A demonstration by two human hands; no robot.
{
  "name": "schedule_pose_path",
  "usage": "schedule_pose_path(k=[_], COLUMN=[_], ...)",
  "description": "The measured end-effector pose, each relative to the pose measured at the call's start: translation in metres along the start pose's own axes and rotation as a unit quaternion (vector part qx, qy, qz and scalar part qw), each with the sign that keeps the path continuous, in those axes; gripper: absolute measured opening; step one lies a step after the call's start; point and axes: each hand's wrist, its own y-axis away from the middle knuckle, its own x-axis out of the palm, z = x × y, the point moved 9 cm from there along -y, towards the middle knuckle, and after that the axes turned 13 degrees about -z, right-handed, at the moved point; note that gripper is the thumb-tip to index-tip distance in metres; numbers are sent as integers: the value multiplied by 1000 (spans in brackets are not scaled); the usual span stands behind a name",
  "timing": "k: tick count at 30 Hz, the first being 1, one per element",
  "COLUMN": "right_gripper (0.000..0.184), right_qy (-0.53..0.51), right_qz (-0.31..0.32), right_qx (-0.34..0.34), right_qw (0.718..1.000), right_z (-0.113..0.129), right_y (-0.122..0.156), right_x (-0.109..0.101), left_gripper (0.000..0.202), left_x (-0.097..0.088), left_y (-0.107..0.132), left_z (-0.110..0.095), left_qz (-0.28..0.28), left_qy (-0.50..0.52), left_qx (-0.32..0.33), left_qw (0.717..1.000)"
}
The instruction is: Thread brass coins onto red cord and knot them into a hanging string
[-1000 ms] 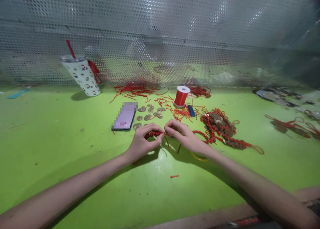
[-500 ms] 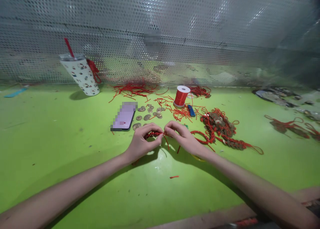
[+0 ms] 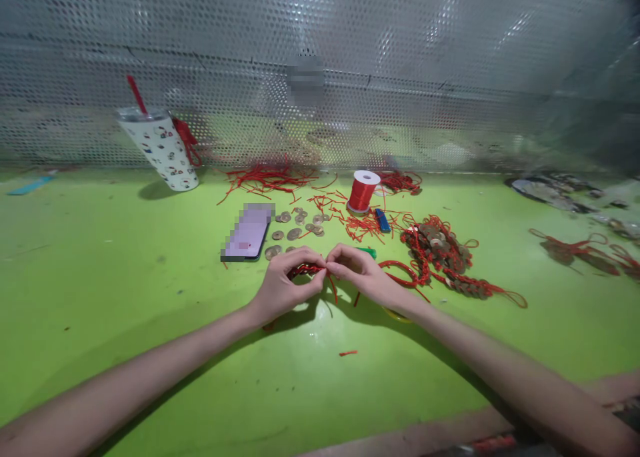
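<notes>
My left hand [image 3: 293, 278] is closed round a red braided cord [image 3: 306, 269], whose near part runs through the curled fingers. Its thumb and forefinger pinch the cord's end, where loose red strands hang down. Touching it fingertip to fingertip, my right hand [image 3: 357, 268] pinches the red cord at the same spot. How the strands cross between the fingertips is too small to make out. Several brass coins [image 3: 295, 233] lie just beyond my left hand. A green item [image 3: 369, 252] shows behind my right hand, and a red ring-shaped coil [image 3: 400, 265] lies beside that wrist.
A red thread spool [image 3: 363, 194] stands behind the hands, near a blue lighter-like object [image 3: 383, 220] and cord scraps. At right lies a heap of corded coins [image 3: 435, 240]. A phone [image 3: 249, 234] and a tumbler [image 3: 165, 154] are at left. A perforated metal screen [image 3: 240, 110] bounds the back.
My right hand has shifted slightly, its fingertips drawing in against the left ones, and more of the green item shows behind it. My left hand stays nearly still.
</notes>
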Motion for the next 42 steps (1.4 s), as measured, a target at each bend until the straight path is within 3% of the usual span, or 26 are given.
schedule_pose_path(k=[24,31,36,42], right_gripper=[31,32,28,24], right_qy=[-22,13,85,164], right_qz=[5,-11,-60,-72], right_qx=[-8,-14,-49,-153], right_qw=[1000,1000,993,972], right_z=[-3,0,5,19], right_y=[0,0,3,8], right_x=[1,-2,-7,-2], left_gripper=[9,10,8,7], left_x=[0,0,-1,1], left_y=[-2,-1,-1,1], left_z=[-3,-2,-1,-2], left_qz=[-5,-4,-13,-7], left_qy=[-6,-13,-34,-60], left_qx=[-3,2,0,25], left_qw=[1000,1000,999,998])
